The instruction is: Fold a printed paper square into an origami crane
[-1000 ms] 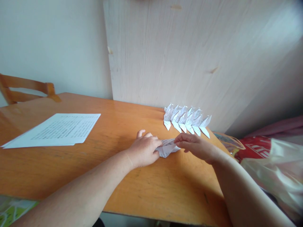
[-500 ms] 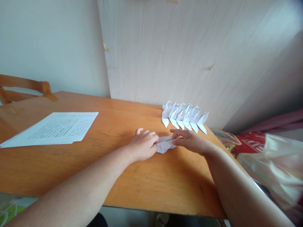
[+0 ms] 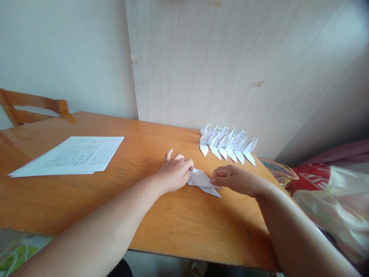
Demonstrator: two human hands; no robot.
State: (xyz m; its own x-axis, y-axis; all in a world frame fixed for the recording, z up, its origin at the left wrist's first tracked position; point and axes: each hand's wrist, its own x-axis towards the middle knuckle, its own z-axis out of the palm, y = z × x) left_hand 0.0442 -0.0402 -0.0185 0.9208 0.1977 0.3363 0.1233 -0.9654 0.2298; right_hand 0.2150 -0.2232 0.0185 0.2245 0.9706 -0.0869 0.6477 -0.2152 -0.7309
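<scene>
Between my hands, low over the wooden table [image 3: 161, 227], is a folded piece of printed paper [image 3: 203, 181] with a pointed flap toward the lower right. My left hand [image 3: 175, 172] pinches its left end, thumb hidden beneath the fingers and little finger raised. At the paper's right side, my right hand [image 3: 233, 179] has its fingers curled and pinches an edge. Behind them stand several folded paper pieces [image 3: 221, 144] in close rows, each with upright points and printed marks.
A stack of printed sheets [image 3: 83, 156] lies on the table's left side. A wooden chair [image 3: 37, 104] stands beyond it. A pale board [image 3: 196, 65] leans behind the table. Off the right edge are a red bag [image 3: 311, 179] and a whitish plastic bag [image 3: 343, 204].
The folded paper has turned, its pointed flap now showing at lower right. My right hand has shifted slightly down and right, its fingers closing more. The whole view has moved a little.
</scene>
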